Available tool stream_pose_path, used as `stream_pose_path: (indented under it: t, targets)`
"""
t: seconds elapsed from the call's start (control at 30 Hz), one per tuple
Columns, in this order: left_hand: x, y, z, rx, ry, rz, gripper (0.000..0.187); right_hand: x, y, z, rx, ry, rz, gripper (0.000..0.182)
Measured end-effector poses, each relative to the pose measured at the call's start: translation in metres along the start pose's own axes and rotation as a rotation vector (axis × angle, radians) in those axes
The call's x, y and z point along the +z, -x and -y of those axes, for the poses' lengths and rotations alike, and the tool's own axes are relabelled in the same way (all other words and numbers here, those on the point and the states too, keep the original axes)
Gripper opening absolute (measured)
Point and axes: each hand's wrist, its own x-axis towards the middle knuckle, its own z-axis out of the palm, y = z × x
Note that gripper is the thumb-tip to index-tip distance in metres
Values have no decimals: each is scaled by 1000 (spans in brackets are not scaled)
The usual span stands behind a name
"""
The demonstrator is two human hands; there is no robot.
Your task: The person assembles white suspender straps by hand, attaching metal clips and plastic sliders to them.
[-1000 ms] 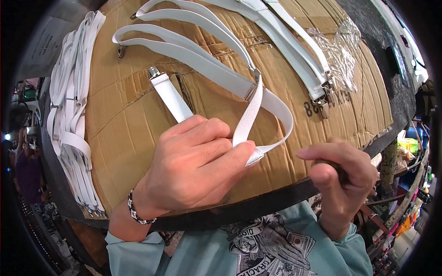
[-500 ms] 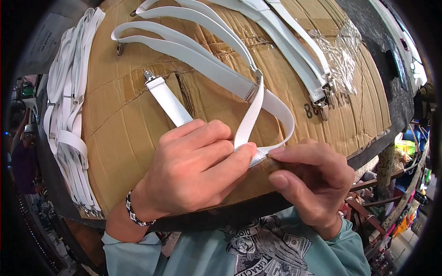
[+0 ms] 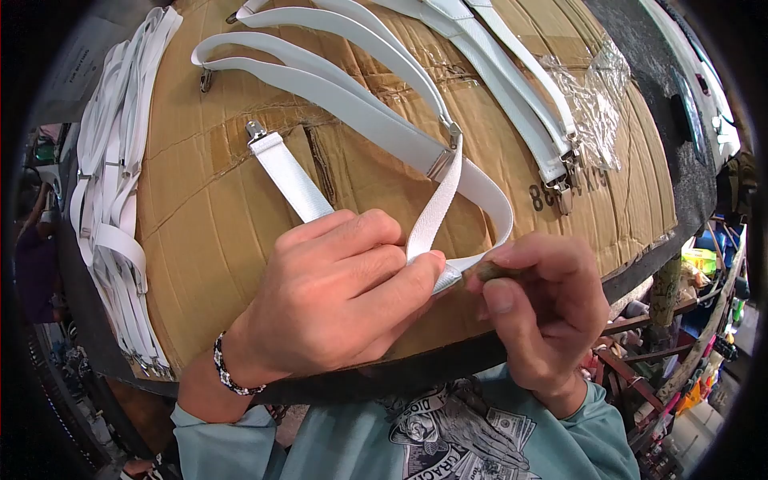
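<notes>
White elastic suspenders (image 3: 336, 100) with metal slide adjusters (image 3: 439, 165) lie looped over the cardboard in front of me. My left hand (image 3: 336, 292) is closed on the strap junction, fingers pressing it down. One strap end with a metal clip (image 3: 255, 130) sticks out beyond my knuckles. The junction's tip (image 3: 448, 277) shows past my left index finger. Just to its right, my right hand (image 3: 552, 308) pinches a small dull brownish piece (image 3: 504, 274) between thumb and index finger. What that piece is, I cannot make out.
Flattened cardboard (image 3: 216, 208) covers the dark table. A bundle of white suspenders (image 3: 120, 176) lies along its left side, and another pair (image 3: 500, 72) with clips rests at the upper right beside clear plastic wrap (image 3: 600, 112). Cluttered items stand beyond the table's right edge.
My right hand has shifted slightly, its thumb rising towards the index finger, and the brownish piece shows more plainly. My left hand keeps its hold on the suspenders.
</notes>
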Motion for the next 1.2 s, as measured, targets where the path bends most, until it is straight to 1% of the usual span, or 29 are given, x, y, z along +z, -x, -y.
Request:
stream_pose_path:
  t: [0.07, 0.13, 0.2, 0.27, 0.37, 0.47, 0.57, 0.77, 0.93, 1.07, 1.2]
  targets:
    - [-3, -1, -1, -6, -6, 22, 42, -2, 0, -3, -68, 65, 54, 28]
    - [0, 1, 0, -2, -8, 8, 43, 4, -1, -2, -114, 42, 40, 28]
    - [1, 2, 0, 3, -7, 0, 43, 6, -2, -1, -170, 82, 53, 28]
    - [0, 1, -1, 7, -4, 0, 44, 6, -6, -2, -235, 184, 94, 28]
    - [2, 2, 0, 24, 1, -14, 44, 10, -6, -4, -308, 262, 57, 27]
    - [2, 3, -5, -9, 5, 30, 44, 8, -6, -1, -318, 344, 96, 24]
    - [4, 3, -5, 31, -29, 25, 43, 8, -9, -3, -346, 331, 93, 21]
    - [7, 1, -8, 56, -45, 10, 43, 2, -7, -3, -283, 317, 134, 21]
    - [7, 2, -5, 56, -41, -18, 45, 0, -7, -2, -252, 252, 116, 21]
    - [3, 0, -8, 28, -21, 10, 43, 2, -5, -6, -238, 158, 55, 21]
    - [4, 1, -7, 22, -14, 17, 43, 7, -8, -7, -325, 256, 90, 23]
